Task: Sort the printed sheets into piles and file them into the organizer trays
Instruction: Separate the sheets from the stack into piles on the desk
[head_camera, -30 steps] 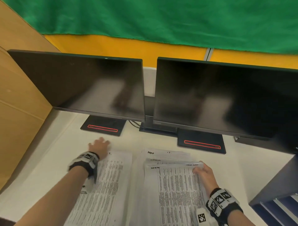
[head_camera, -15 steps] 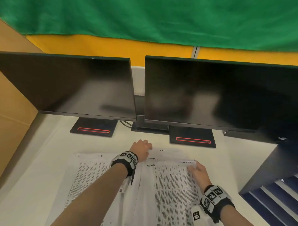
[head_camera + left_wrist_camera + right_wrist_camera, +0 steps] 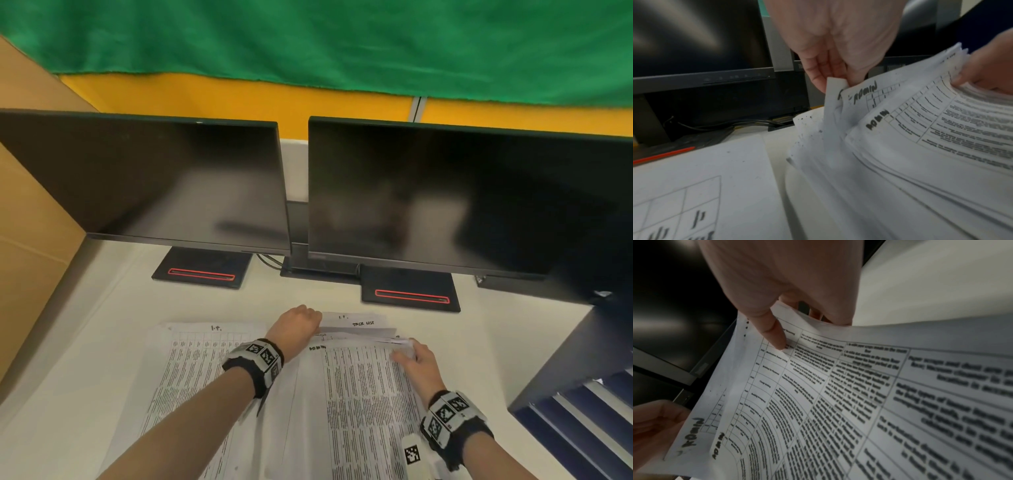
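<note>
White printed sheets in a thick stack (image 3: 363,394) lay on the pale desk (image 3: 113,325); the left hand (image 3: 297,325) pinched upper corners (marked ADMIN), the right hand (image 3: 416,365) gripped the opposite raised edge

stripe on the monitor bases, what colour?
Red. Each monitor base carries a thin red stripe outlining a slot along its front; clearest in the head view.

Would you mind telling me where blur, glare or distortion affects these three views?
Head view: sharp, edges bowed by the wide lens, soft glare on the two black monitor screens. Left wrist view: motion blur on the white printed sheets. Right wrist view: text near the thumb is sharper, the nearest lines smeared, dark surroundings.
</note>
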